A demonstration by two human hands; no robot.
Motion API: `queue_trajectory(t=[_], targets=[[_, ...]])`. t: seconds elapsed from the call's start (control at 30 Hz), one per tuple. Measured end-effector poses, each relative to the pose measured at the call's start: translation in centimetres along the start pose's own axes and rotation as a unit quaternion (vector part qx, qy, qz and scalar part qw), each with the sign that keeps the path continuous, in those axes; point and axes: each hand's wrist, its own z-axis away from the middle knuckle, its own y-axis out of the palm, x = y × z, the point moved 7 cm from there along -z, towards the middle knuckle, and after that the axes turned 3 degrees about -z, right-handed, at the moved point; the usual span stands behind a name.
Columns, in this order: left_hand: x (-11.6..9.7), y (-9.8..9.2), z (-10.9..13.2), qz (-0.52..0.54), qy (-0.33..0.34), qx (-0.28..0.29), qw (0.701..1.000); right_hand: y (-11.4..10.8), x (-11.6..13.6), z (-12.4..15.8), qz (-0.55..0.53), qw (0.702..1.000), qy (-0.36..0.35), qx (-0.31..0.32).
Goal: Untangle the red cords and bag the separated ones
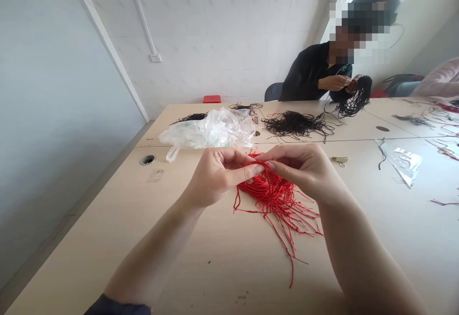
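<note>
A bundle of red cords [274, 193] lies on the table in front of me, its loose ends fanning out toward me and to the right. Over its far end, my left hand [227, 169] pinches red cord between thumb and fingers. My right hand [296, 164] grips the same cord close beside it, the two thumb tips almost meeting. The fingers curl behind, so the exact strand between them is partly hidden. One long red strand trails from the bundle toward the near side of the table.
Behind the bundle lie a crumpled clear plastic bag [215, 128] and a pile of black cords [296, 124]. On the right are a gold binder clip [340, 159] and a clear set square [405, 162]. Across the table [161, 253], a person [311, 69] handles black cords.
</note>
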Motion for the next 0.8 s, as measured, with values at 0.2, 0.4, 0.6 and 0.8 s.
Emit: queue_trajectory(t=[0.2, 0.4, 0.6, 0.8], targets=[[0.2, -0.1, 0.0, 0.013, 0.008, -0.002, 1.000, -0.3, -0.4, 0.0, 0.005, 1.000, -0.026, -0.016], [-0.1, -0.2, -0.1, 0.004, 0.033, -0.011, 0.999, -0.6, -0.7, 0.0, -0.013, 0.998, -0.052, -0.030], [-0.1, 0.0, -0.1, 0.007, 0.037, -0.004, 0.999, -0.3, -0.4, -0.1, -0.037, 0.996, -0.074, -0.034], [0.2, 0.1, -0.1, 0.004, 0.025, 0.000, 1.000, 1.2, -0.2, -0.3, -0.081, 0.996, -0.030, 0.026]])
